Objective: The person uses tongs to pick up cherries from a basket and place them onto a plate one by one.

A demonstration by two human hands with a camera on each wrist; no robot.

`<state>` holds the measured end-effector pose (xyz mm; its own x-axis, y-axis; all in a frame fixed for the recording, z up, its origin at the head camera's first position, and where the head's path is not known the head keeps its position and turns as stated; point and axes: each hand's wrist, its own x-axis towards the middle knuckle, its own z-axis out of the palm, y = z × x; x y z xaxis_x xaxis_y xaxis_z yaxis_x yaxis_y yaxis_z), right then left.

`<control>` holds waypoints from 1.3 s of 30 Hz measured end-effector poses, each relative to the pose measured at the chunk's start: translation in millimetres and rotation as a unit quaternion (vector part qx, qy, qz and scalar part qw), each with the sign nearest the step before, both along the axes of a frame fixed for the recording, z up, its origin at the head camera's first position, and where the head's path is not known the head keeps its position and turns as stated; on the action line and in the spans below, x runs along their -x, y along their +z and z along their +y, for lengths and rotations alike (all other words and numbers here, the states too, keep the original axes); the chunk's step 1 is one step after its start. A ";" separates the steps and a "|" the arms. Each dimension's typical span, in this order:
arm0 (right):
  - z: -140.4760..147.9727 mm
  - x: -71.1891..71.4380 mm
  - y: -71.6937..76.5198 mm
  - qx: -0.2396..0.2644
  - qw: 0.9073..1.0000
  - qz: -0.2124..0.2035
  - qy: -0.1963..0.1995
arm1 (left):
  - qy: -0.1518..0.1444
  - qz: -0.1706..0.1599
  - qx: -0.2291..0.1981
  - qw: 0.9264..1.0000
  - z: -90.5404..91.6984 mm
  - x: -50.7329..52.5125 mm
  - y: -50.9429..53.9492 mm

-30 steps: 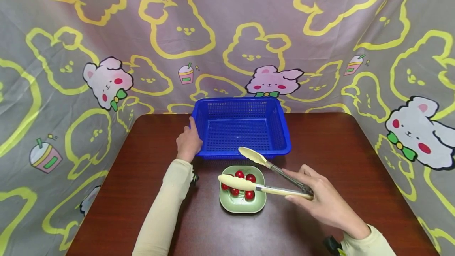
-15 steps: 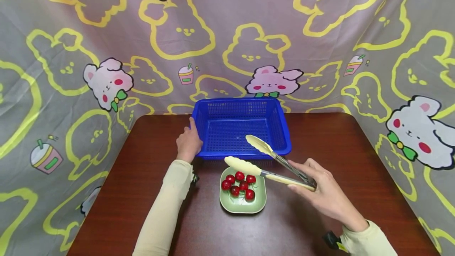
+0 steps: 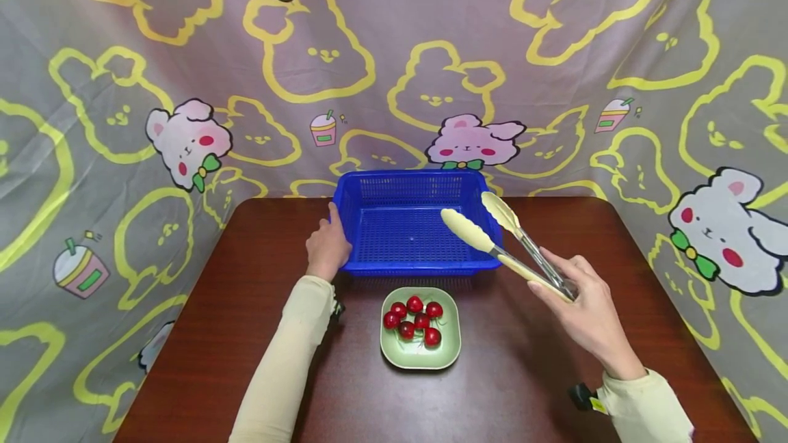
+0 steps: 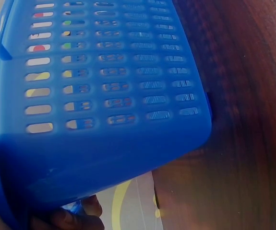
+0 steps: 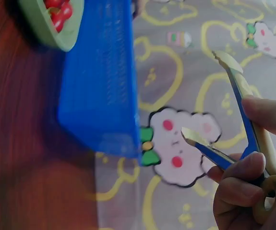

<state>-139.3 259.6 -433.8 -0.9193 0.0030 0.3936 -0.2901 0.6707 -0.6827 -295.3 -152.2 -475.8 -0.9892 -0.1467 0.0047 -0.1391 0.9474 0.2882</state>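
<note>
My left hand [image 3: 328,246] grips the left rim of a blue perforated plastic basket [image 3: 418,266]; in the left wrist view the curled fingers [image 4: 75,220] lie under that rim. In my right hand [image 3: 589,316] is a pair of metal tongs with cream tips [image 3: 469,231]. The tongs' arms are spread, with nothing between the tips, and they appear above the basket's right side. Several red cherries [image 3: 421,320] with thin stems lie in a shallow green dish [image 3: 444,355] in front of the basket. In the right wrist view the thumb and fingers hold the tongs [image 5: 264,146].
The basket and dish stand on a dark brown wooden table [image 3: 535,388]. A grey cloth [image 3: 382,26] with yellow outlines and cartoon animals hangs behind the table and along both sides. No cherry shows inside the basket.
My right hand has carried the tongs up and to the right, away from over the dish, so all the cherries now show. The left hand, basket and dish have stayed put.
</note>
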 end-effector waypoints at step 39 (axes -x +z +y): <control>52.0 81.9 -30.4 -0.060 0.981 -0.078 -0.170 | -0.004 -0.001 -0.003 1.000 -1.1 -0.8 -0.4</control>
<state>-221.2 311.6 -464.2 -0.9224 0.2815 0.2644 0.0652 0.7884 -0.6117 -294.4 -153.3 -476.2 -0.9902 -0.1396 0.0016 -0.1330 0.9466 0.2937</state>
